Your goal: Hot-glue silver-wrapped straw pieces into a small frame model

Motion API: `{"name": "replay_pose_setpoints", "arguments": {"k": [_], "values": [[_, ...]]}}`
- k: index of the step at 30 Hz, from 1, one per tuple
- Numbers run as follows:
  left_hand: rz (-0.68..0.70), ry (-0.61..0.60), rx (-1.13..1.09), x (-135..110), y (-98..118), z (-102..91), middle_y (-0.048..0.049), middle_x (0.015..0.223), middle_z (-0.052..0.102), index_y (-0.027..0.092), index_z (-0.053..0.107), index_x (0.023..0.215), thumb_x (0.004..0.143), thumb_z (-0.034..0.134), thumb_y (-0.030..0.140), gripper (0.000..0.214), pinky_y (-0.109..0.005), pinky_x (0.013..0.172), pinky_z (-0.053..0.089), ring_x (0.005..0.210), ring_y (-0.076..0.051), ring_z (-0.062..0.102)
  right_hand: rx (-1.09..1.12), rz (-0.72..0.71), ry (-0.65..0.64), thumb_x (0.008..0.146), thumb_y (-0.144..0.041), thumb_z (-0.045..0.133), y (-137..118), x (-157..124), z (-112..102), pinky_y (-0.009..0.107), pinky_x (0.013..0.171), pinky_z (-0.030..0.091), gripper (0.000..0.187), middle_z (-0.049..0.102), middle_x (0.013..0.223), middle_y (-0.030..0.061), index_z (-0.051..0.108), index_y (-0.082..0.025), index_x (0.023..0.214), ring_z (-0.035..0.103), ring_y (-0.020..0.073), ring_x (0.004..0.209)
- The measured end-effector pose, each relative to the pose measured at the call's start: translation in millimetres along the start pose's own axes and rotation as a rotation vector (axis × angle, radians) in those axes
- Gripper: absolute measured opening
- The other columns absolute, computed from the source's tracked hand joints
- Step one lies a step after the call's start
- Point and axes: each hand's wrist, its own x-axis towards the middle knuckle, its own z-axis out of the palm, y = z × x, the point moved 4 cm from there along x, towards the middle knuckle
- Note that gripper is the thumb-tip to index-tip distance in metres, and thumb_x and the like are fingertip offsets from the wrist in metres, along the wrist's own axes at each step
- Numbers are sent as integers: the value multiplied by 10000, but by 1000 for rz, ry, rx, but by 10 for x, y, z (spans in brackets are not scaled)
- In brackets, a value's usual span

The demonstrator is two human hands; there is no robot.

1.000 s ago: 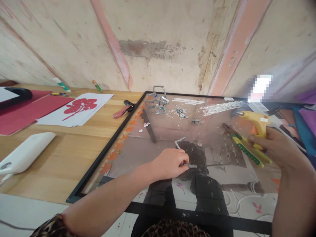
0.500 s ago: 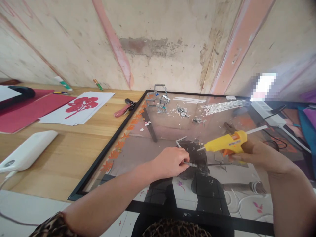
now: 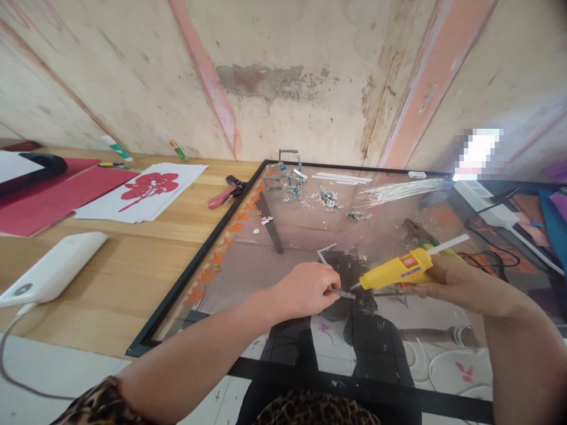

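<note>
My right hand (image 3: pixel 452 284) is wrapped round a yellow hot glue gun (image 3: pixel 396 270), with a white glue stick (image 3: pixel 452 243) poking out of its back end. The gun's nozzle points down and left, close to a thin grey strip (image 3: pixel 344 293). My left hand (image 3: pixel 310 289) pinches that strip over the glass tabletop; whether nozzle and strip touch I cannot tell. Just beyond my left hand lies a bent grey piece (image 3: pixel 326 254) on the glass.
Wire and strip frames (image 3: pixel 283 177), silvery scraps (image 3: pixel 328 198), white sticks (image 3: pixel 342 178) and a bundle of thin wires (image 3: pixel 398 192) lie at the back. Scissors (image 3: pixel 224 195), a red flower cutout (image 3: pixel 148 190) and a white device (image 3: pixel 53 265) are left; a power strip (image 3: pixel 485 203) is right.
My right hand has brought the glue gun down and left, so its nozzle is now nearer the grey strip. My left hand has stayed in place, still pinching the strip.
</note>
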Motion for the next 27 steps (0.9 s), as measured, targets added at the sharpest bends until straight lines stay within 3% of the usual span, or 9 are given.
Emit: {"name": "replay_pose_setpoints", "arguments": {"k": [2,4,16,27], "values": [[-1,1,6,2,-5,2,-19,791,645,175,650,809,792,552,227,112,-238,624,392,721,-141,564,57,-1,-236,771,-443,619,-17,12,76,299,771,515,409,677,1034,59,622,-195,1096,627,227,908],[0,2,6,3,-7,1,-16,793,644,176,649,809,792,555,230,110,-236,626,393,717,-137,564,71,-3,-318,785,-434,605,-40,26,89,307,834,490,411,655,1090,48,602,-209,1129,605,234,967],[-3,-5,14,-5,-1,-3,-8,794,641,181,642,811,797,548,235,109,-235,617,384,712,-132,563,-45,32,-350,812,-503,536,-143,55,150,279,791,449,426,659,1023,45,623,-192,1088,589,228,908],[11,2,11,-1,-4,-2,-15,798,645,178,643,806,792,548,225,107,-235,624,384,719,-135,565,-103,14,-319,819,-514,512,-176,66,170,256,642,406,416,639,834,34,648,-164,997,546,180,738]]}}
